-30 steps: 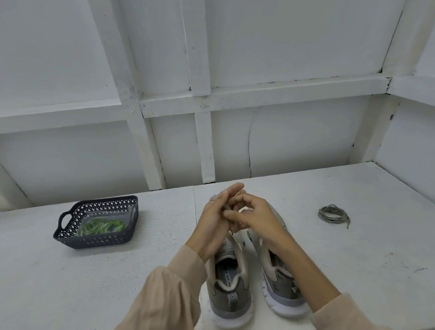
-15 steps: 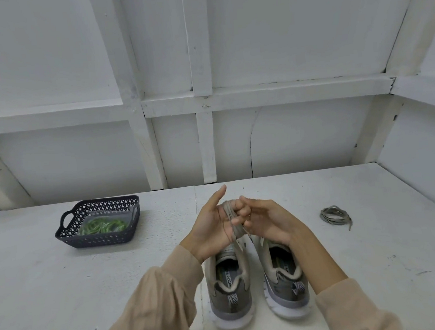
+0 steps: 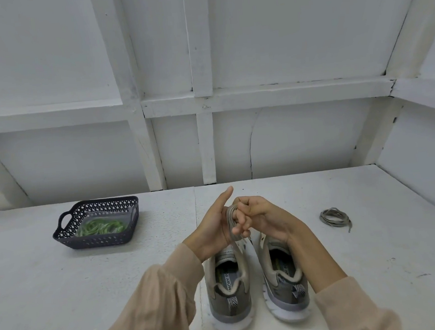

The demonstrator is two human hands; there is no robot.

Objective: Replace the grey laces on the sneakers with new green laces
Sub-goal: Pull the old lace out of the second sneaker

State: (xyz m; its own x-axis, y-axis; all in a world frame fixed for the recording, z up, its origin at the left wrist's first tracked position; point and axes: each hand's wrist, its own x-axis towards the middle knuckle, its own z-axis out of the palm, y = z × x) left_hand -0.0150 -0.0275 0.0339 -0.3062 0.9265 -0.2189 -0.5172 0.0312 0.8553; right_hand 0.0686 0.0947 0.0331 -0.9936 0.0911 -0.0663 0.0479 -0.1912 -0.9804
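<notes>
**Grey lace wound up above the sneakers**

Head view: both hands meet over the toes of the pair. The left hand (image 3: 211, 228) has one digit pointing up and a grey lace (image 3: 231, 222) looped round its other fingers. The right hand (image 3: 264, 214), fingers curled, pinches that same lace. Below them, the left sneaker (image 3: 230, 290) and right sneaker (image 3: 284, 280) stand side by side, heels near. Far left, a dark basket (image 3: 67, 232) holds the green laces (image 3: 101, 227). To the right, a coiled lace (image 3: 334, 217) lies on the white table (image 3: 378, 269).

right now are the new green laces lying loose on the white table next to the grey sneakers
No, the green laces lie inside the dark perforated plastic basket, well left of the grey sneakers.
</notes>
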